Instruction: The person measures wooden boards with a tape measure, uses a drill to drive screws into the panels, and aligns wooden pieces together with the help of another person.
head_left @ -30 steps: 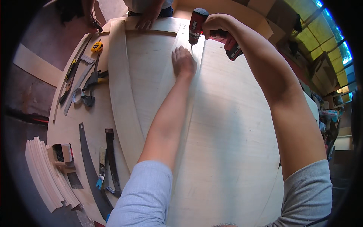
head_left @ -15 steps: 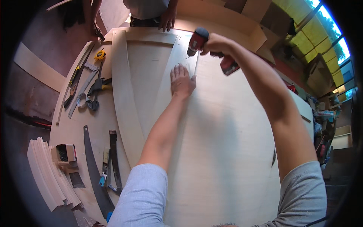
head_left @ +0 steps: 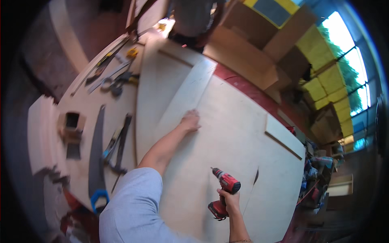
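Note:
My right hand (head_left: 231,201) grips a red and black cordless drill (head_left: 228,183) by its handle. The drill is held over the large pale wooden panel (head_left: 247,133), its bit pointing up and to the left. My left hand (head_left: 190,120) lies with its palm down at the near part of a slanted flat board (head_left: 190,87) on that panel. Its fingers look stretched out but are slightly blurred, and nothing shows in them.
Left of the panel lie a handsaw (head_left: 97,154), a hammer (head_left: 121,146), a tape measure (head_left: 132,52) and clamps (head_left: 117,83). A small cardboard box (head_left: 72,123) stands near stacked wood strips (head_left: 40,133). Another person (head_left: 192,24) stands at the far edge. A loose board (head_left: 282,136) lies right.
My right hand has brought the drill from the board's far end down toward me. My left hand has slid nearer along the slanted board. The view has turned, and the other person's hand has left the panel.

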Available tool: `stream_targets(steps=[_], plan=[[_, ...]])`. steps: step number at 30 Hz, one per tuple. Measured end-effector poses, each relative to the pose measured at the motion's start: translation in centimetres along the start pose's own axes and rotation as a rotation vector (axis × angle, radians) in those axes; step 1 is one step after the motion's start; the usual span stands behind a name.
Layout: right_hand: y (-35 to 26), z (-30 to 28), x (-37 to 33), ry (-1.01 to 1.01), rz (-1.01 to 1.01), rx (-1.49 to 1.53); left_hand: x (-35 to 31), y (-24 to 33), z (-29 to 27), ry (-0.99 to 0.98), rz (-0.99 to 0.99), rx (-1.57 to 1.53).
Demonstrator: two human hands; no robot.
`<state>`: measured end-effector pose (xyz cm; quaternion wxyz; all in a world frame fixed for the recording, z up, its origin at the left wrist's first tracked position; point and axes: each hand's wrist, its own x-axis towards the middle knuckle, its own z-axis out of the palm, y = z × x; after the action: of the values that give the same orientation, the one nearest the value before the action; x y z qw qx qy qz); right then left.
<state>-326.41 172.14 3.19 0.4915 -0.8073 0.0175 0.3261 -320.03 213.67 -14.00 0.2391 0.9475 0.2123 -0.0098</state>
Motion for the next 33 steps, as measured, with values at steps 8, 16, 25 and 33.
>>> stream_targets(steps=[8, 16, 25, 33], plan=[[-5.0, 6.2, -3.3, -0.503, -0.346, -0.261, -37.1, 8.5, 3.1, 0.644, -0.233, -0.455], [-12.7, 30.5, -0.4, -0.734, -1.169, -0.991, -56.0, 6.2, 6.1, 0.583, -0.456, -0.116], [-14.2, 51.8, 3.3, -0.646, -1.299, -1.364, -56.5, 5.1, 7.0, 0.564, -0.47, -0.015], [-13.5, 56.8, 5.7, -0.586, -1.388, -1.465, -56.8, 4.9, 6.4, 0.553, -0.478, -0.05]])
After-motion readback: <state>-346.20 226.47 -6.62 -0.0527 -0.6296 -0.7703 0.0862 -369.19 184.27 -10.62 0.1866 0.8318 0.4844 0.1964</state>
